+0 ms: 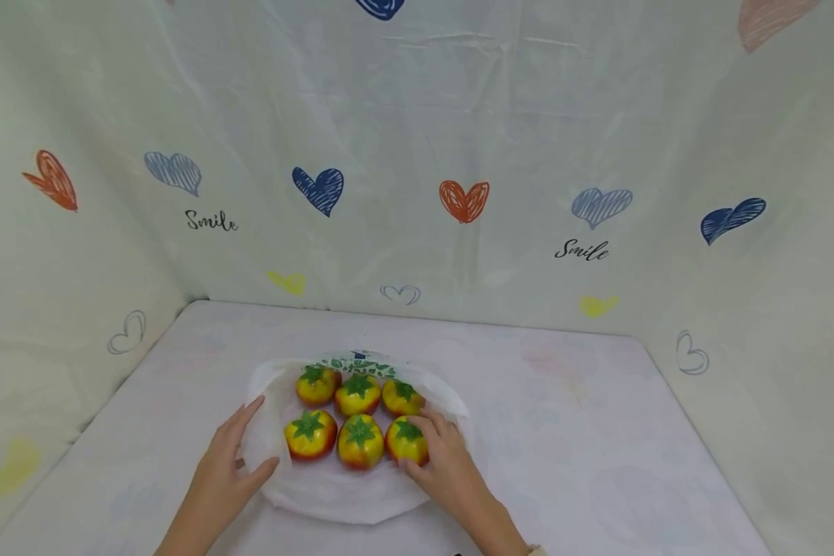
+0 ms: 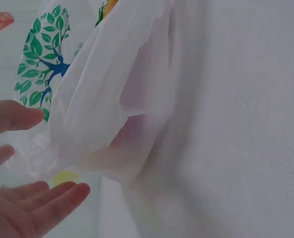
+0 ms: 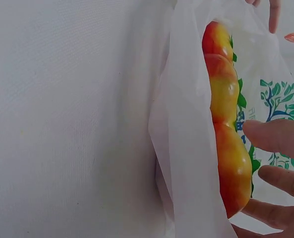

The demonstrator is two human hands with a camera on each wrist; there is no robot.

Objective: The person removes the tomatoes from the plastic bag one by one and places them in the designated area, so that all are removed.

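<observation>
Several yellow-and-red fruits (image 1: 361, 442) with green star-shaped leaf caps, like persimmons, lie in two rows inside the opened white plastic bag (image 1: 327, 494). My left hand (image 1: 224, 475) is at the bag's left side, thumb and fingers spread apart. In the left wrist view those fingers stand beside the bag's thin wall, nothing between them. Over the bag's right rim reaches my right hand (image 1: 448, 462), its thumb and fingertips at the front right fruit (image 1: 406, 442). The right wrist view shows these fingers spread, close over that fruit (image 3: 233, 168).
A green-leaved tree print (image 2: 42, 59) marks the bag's plastic. The bag sits on a pale table (image 1: 584, 432), whose far edge meets a white curtain (image 1: 389, 116) with hearts and the word Smile. Curtain also hangs along both sides.
</observation>
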